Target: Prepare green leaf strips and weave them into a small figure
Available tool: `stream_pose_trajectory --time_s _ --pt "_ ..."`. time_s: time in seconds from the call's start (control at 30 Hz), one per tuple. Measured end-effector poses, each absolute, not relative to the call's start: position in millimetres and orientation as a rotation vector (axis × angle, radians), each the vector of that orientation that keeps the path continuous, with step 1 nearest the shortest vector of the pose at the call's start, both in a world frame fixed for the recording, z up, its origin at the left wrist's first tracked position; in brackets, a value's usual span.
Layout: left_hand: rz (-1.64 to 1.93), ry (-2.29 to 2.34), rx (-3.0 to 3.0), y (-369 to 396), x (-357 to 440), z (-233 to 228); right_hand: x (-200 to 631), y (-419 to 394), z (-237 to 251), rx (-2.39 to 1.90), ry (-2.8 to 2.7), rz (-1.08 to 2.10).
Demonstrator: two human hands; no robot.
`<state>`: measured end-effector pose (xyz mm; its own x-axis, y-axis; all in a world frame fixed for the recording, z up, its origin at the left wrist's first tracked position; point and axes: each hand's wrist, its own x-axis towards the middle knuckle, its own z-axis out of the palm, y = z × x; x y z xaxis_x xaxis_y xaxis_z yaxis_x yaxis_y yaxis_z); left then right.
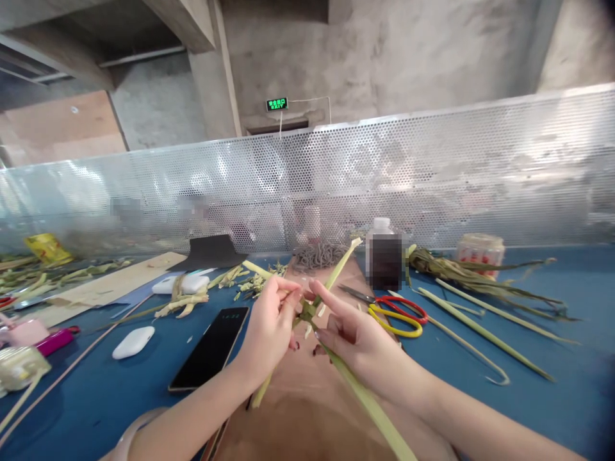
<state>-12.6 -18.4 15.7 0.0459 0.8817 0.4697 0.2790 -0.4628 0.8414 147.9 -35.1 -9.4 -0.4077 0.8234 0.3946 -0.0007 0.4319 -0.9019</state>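
Note:
Both hands meet at the middle of the view over a brown board (pixel 307 410). My left hand (pixel 270 326) pinches a small folded knot of green leaf strips (pixel 307 312). My right hand (pixel 353 336) grips the same knot from the right with thumb and forefinger. From the knot, one strip (pixel 342 262) sticks up and away toward a bottle, another (pixel 369 403) runs down to the lower right, and a third (pixel 262 390) points down to the left under my left wrist.
On the blue table (pixel 552 384) lie a black phone (pixel 211 349), red and yellow scissors (pixel 396 314), a dark bottle (pixel 383 256), white earbud cases (pixel 133 342), long leaf strips (pixel 485 333), scraps and a perforated metal screen (pixel 432 173) at the back.

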Motion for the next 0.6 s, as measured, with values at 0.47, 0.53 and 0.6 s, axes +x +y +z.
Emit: stream_pose_trajectory --time_s 0.47,0.53,0.6 --pt "1.347 1.081 1.825 -2 -19 9 151 -25 -15 -0.800 -1.661 1.009" --pt "1.370 1.083 1.700 -1 -16 7 147 -25 -18 -0.777 -1.461 1.082" --pt "1.400 1.063 1.629 -2 -14 7 143 -26 -18 -0.814 -1.301 1.155"
